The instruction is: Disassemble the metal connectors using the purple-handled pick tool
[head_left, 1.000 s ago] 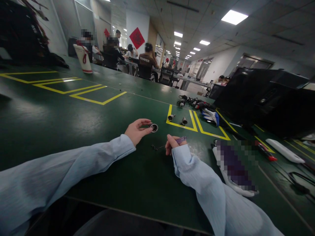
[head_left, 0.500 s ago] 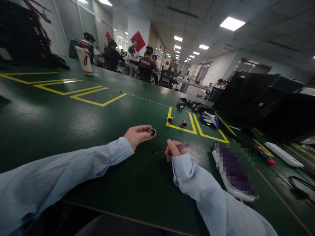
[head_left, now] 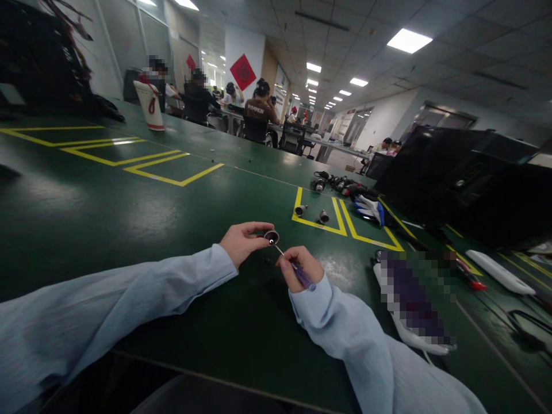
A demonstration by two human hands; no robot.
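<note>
My left hand point(head_left: 244, 241) pinches a small round metal part point(head_left: 271, 236) with a dark centre, held just above the green table point(head_left: 129, 218). My right hand point(head_left: 299, 268) grips a small screwdriver with a purple handle point(head_left: 302, 276). Its thin shaft points up and left, with the tip at the centre of the round part. A few tiny dark bits lie on the table just below the part. Both forearms rest on the table in light blue sleeves.
Two small metal cylinders point(head_left: 311, 213) stand in a yellow-taped box. Behind them lie several similar parts point(head_left: 334, 183) and a white-and-blue glove point(head_left: 368, 207). Black cases point(head_left: 466, 184) fill the right. A red-handled tool point(head_left: 471, 275) and a white object point(head_left: 498, 271) lie far right. People sit at the back.
My right hand swung the screwdriver round from lying towards the right, bringing its tip up to the round part. My left hand kept the part, turning it slightly.
</note>
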